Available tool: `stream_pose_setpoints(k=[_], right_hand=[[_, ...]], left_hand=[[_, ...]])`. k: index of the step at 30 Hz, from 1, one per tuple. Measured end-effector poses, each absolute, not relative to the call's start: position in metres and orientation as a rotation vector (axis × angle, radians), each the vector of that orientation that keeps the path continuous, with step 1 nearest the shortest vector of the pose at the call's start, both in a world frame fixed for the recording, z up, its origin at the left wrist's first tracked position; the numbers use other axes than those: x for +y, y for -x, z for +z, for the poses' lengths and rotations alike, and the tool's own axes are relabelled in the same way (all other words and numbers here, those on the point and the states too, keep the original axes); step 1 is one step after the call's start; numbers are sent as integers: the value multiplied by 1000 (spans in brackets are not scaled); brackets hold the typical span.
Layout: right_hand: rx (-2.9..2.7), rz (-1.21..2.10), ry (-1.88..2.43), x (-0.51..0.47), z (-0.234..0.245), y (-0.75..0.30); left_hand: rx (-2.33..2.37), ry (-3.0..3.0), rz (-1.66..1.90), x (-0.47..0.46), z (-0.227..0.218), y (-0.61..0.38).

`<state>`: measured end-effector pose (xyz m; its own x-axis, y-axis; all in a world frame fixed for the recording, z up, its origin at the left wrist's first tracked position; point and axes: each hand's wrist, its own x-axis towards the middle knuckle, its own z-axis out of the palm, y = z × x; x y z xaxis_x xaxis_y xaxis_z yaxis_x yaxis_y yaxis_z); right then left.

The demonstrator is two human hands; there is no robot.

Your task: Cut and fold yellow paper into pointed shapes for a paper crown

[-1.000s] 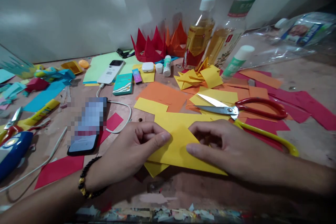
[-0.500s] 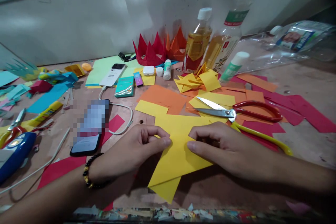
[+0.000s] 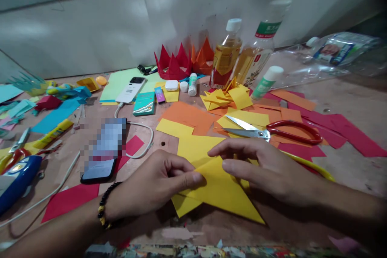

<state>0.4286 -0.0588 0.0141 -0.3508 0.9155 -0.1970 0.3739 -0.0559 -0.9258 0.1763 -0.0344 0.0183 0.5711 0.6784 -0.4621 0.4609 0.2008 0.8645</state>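
Note:
A folded piece of yellow paper (image 3: 228, 193) is in front of me, slanting, with a long point toward the lower right and a second flap at the lower left. My left hand (image 3: 172, 181) is closed on its left edge, thumb on top and fingers curled beneath. Over the right part, my right hand (image 3: 256, 165) is open, its index finger stretched along the upper edge and its thumb apart, close to the paper's face. Behind the hands lies another yellow sheet (image 3: 193, 143). Red-handled scissors (image 3: 293, 131) rest just beyond my right hand, blades pointing left.
Left of my hands lie a phone (image 3: 101, 153) on a white cable, scissors (image 3: 18, 149) and a blue tool (image 3: 22, 179). Red and orange paper crowns (image 3: 173, 64), drink bottles (image 3: 226, 56) and a glue stick (image 3: 267, 82) stand behind. Paper scraps (image 3: 359, 135) spread right.
The folded yellow paper has turned, its long point swinging from lower left to lower right. My right hand has loosened its pinch and spread its fingers; my left still grips the edge.

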Motion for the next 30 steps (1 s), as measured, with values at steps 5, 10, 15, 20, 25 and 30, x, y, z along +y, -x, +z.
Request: stream_pose_setpoints(k=[5, 10, 15, 20, 25, 30], right_hand=[[-1700, 1600, 1324, -61, 12, -427], [-1796, 1288, 1357, -53, 13, -434], [-1798, 1218, 1332, -53, 13, -434], [-2030, 1148, 1319, -56, 14, -432], [-2007, 1501, 1208, -62, 10, -427], [-1971, 1406, 1273, -62, 11, -427]], left_hand=[[989, -1446, 120, -36, 21, -178], [1095, -1405, 316, -32, 12, -175], [1083, -1438, 424, -34, 14, -175], [1081, -1434, 275, -39, 16, -176], [950, -1438, 177, -43, 18, -177], [1015, -1460, 309, -39, 17, -174]])
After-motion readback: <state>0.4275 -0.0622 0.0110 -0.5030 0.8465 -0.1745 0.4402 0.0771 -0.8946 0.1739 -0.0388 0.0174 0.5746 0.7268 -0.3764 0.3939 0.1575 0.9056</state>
